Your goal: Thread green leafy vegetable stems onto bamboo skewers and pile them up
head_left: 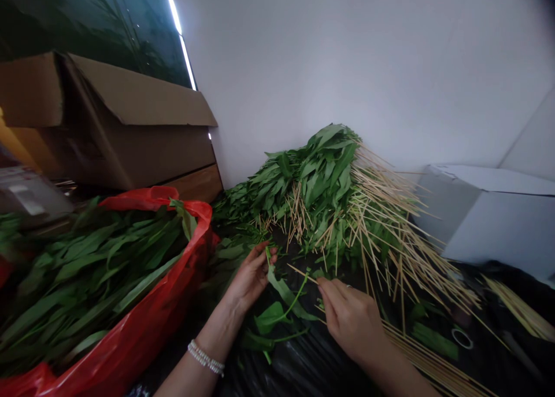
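Note:
My left hand (254,273), with a beaded bracelet at the wrist, pinches the stem end of a green leaf (282,287) that hangs down from the fingers. To its right, my right hand (349,316) is closed on a thin wooden skewer (302,273), whose tip points up and left toward the leaf. Skewer and leaf look apart. Below, between the hands, loose green leaves with stems (271,317) lie on black plastic (312,362). Beyond both hands rises a pile of leaves on skewers (329,166), the bare sticks pointing right.
At left, a red plastic bag (173,293) is full of long leaves, with an open cardboard box (151,143) behind it. Loose skewers (425,351) lie by my right forearm near a ring-shaped object (462,338). A white box (498,218) stands right, against the wall (347,56).

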Motion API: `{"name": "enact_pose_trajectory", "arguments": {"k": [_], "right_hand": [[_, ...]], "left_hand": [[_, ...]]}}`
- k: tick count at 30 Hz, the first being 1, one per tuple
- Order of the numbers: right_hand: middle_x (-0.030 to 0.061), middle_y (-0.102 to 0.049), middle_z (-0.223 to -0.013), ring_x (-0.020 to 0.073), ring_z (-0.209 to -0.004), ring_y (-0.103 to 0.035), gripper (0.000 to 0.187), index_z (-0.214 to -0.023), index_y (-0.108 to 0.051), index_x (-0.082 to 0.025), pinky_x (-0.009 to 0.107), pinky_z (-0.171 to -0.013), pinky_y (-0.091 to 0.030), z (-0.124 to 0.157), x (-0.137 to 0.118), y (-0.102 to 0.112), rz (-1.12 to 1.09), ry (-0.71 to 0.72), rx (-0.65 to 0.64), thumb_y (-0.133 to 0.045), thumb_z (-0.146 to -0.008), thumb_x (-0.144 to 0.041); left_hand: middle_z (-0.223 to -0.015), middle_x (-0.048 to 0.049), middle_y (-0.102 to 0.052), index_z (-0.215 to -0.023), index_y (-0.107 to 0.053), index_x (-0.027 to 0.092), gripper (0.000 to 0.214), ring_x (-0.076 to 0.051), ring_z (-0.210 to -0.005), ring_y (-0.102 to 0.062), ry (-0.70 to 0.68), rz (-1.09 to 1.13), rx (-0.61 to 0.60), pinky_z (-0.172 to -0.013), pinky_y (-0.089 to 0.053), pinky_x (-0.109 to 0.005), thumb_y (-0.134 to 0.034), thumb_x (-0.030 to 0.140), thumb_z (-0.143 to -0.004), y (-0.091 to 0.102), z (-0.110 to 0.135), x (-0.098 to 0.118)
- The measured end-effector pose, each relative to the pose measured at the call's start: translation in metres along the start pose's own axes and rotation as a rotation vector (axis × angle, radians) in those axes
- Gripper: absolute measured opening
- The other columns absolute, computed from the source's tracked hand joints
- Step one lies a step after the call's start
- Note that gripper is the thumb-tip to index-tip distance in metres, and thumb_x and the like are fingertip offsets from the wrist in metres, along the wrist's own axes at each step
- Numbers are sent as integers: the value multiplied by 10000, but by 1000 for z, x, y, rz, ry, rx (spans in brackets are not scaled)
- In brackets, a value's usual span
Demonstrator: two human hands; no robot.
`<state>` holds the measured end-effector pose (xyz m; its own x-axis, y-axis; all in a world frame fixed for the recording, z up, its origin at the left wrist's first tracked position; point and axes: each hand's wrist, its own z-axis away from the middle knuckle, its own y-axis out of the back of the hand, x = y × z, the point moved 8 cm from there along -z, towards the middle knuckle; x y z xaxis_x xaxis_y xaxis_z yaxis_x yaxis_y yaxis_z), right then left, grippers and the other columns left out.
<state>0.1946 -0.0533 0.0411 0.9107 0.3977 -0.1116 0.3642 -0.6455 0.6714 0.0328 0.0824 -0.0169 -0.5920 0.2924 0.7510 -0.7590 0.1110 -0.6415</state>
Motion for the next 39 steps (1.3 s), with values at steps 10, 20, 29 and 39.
{"name": "enact_pose_trajectory", "arguments": {"k": [10,20,29,39], "right_hand": [[-11,-582,-710,132,-583,-547,223,-986,-584,-188,273,-589,-319,1,6,-6,32,-31,-33,-368,-936,-168],[-1,-597,-728,125,-588,-558,250,-1030,-596,-179,264,-584,-335,2,8,-9,49,-32,-47,-365,-936,-171],[17,-608,-769,131,-634,-587,278,-1090,-592,-167,255,-593,-372,3,6,-13,51,-24,-103,-360,-937,-159],[21,-617,-784,143,-647,-606,276,-1095,-588,-161,258,-593,-397,5,8,-18,58,-33,-134,-370,-926,-149]], "left_hand": [[-899,-90,-684,-1023,-597,113,183,-87,-639,-642,142,-71,-11,-559,-524,-157,-534,61,-860,-5,4,-16],[-938,-110,-718,-927,-680,103,211,-112,-701,-673,101,-242,-112,-588,-511,-151,-730,103,-722,-15,9,-17],[-854,-86,-739,-875,-729,108,300,-115,-691,-674,50,-327,-115,-600,-480,-160,-829,201,-608,-17,10,-16],[-848,-97,-740,-885,-736,116,276,-136,-720,-667,-2,-408,-163,-629,-451,-199,-804,227,-642,-22,12,-15]]}}
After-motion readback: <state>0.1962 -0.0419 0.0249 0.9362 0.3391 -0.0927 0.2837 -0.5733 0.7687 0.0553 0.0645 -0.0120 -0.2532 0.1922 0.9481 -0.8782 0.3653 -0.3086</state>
